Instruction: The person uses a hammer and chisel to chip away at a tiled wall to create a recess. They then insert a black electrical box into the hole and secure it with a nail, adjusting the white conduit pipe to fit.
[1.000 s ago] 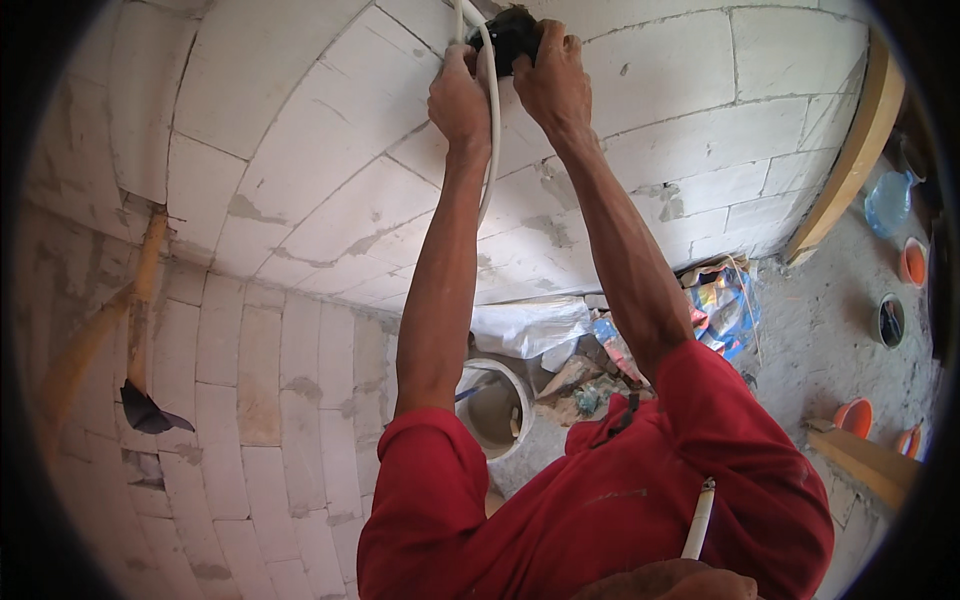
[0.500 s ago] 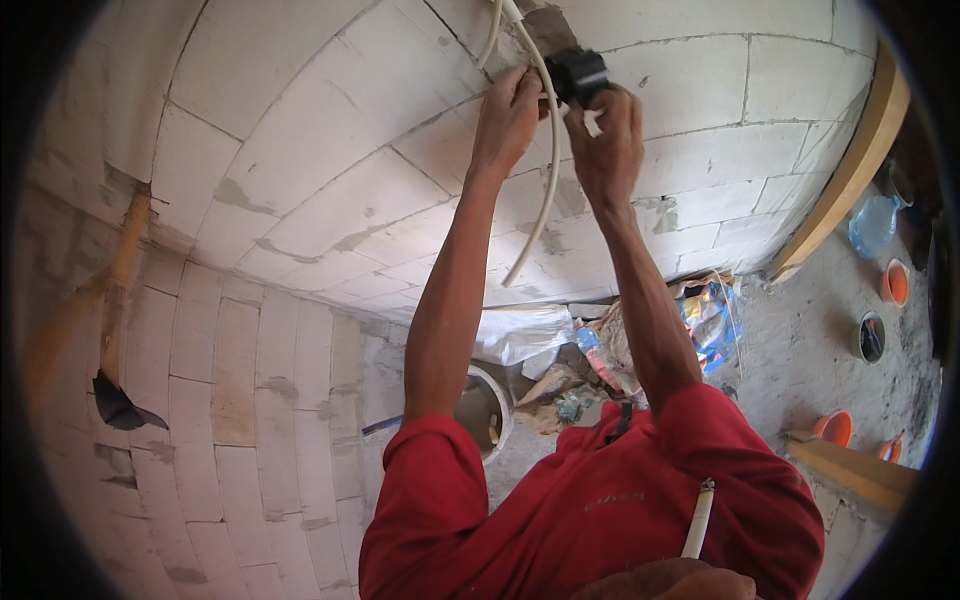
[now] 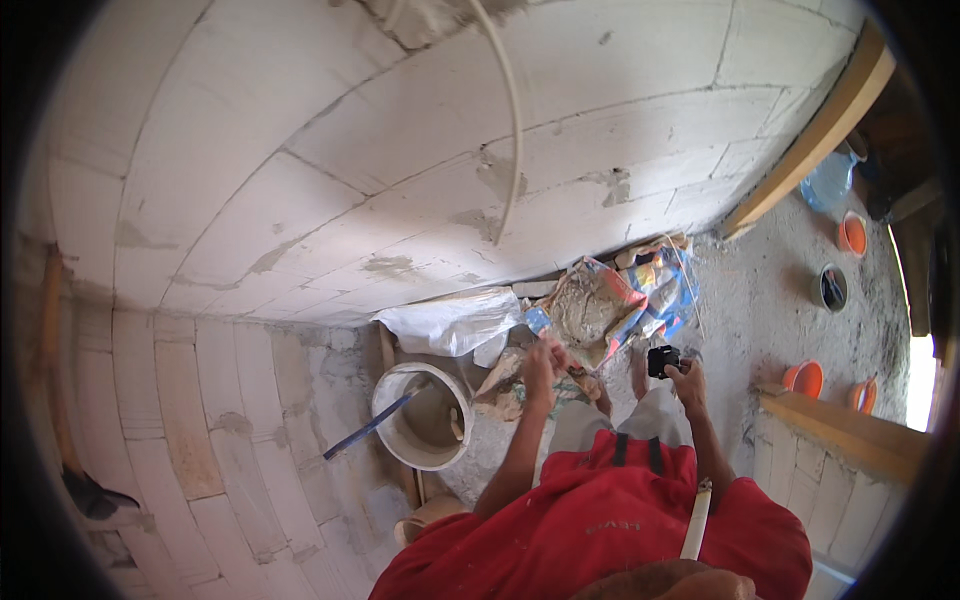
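In front of my legs, my right hand (image 3: 688,380) grips a small black electrical box (image 3: 662,361) by its edge, fingers closed on it. My left hand (image 3: 541,372) is lowered too, apart from the box and smeared by motion, so its fingers cannot be made out. Ahead, a pale cable (image 3: 515,130) hangs down the white block wall (image 3: 390,180). Its upper end reaches a rough hollow (image 3: 440,22) at the top of the view.
A white bucket (image 3: 378,400) holds grey mix and a blue-handled tool (image 3: 366,428). Beside it lie a white sack (image 3: 455,322) and crumpled coloured bags (image 3: 655,295). Wooden beams (image 3: 815,135) stand at the right, with orange buckets (image 3: 803,378) and a blue bottle (image 3: 828,182) on the floor.
Both hands have come down from the wall to in front of my body. The black box has moved away from the wall in my right hand, and my left hand has parted from it.
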